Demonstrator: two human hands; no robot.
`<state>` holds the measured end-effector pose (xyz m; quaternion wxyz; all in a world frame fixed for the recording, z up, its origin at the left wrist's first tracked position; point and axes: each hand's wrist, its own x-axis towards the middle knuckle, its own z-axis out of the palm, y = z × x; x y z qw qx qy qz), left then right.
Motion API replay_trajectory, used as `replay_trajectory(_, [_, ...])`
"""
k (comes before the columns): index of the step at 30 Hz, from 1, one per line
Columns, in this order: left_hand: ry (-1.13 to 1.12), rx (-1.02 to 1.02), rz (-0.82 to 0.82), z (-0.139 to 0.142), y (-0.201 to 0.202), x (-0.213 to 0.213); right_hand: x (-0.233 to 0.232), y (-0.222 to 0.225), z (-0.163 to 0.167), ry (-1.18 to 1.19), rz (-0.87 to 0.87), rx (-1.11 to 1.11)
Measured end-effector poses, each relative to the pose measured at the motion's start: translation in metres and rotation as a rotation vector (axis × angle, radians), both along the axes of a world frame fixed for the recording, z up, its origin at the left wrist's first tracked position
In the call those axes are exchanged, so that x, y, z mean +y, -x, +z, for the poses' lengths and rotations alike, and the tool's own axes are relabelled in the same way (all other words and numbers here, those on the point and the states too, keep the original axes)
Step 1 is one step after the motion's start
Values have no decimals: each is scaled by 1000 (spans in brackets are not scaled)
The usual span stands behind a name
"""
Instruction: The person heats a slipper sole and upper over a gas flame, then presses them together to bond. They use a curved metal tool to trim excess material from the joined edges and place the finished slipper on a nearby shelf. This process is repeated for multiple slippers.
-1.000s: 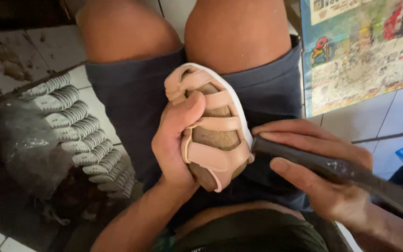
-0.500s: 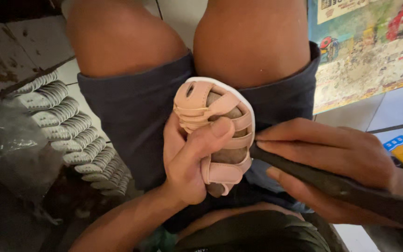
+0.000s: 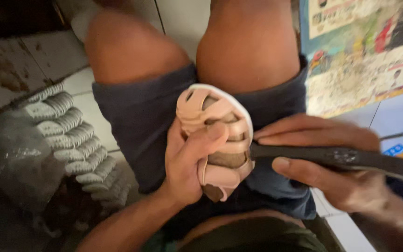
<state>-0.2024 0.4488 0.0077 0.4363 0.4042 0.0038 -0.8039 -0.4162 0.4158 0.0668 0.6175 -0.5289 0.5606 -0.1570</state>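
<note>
The person sits with a small pink strapped sandal (image 3: 218, 135) resting on the lap, against dark shorts (image 3: 141, 121). The left hand (image 3: 187, 163) wraps it, thumb pressed across the straps. The right hand (image 3: 332, 163) clasps a dark flat tool (image 3: 346, 157), its tip touching the sandal's side.
</note>
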Motion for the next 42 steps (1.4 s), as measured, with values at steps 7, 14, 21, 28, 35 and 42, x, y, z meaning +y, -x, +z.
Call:
replay_trajectory(7, [34,0,-86,4,-4,-3,9,11,-8,114,21,-39])
replay_trajectory(14, [41,2,-136,2,-8,-6,3,10,-15,27,-116,-131])
replay_trajectory(21, [-21,101,-156,6,-13,-7,-4,24,-26,-39,-22,-157])
replay_trajectory(28, [156,-32,-216,2,-15,-10,-12,30,-25,-10,82,-125])
replay_trajectory(35, [54,116,-189,13,-16,-18,-26,32,-30,-109,113,-164])
replay_trajectory(42, [221,-115,-333,15,-19,-20,-45,38,-26,19,327,-176])
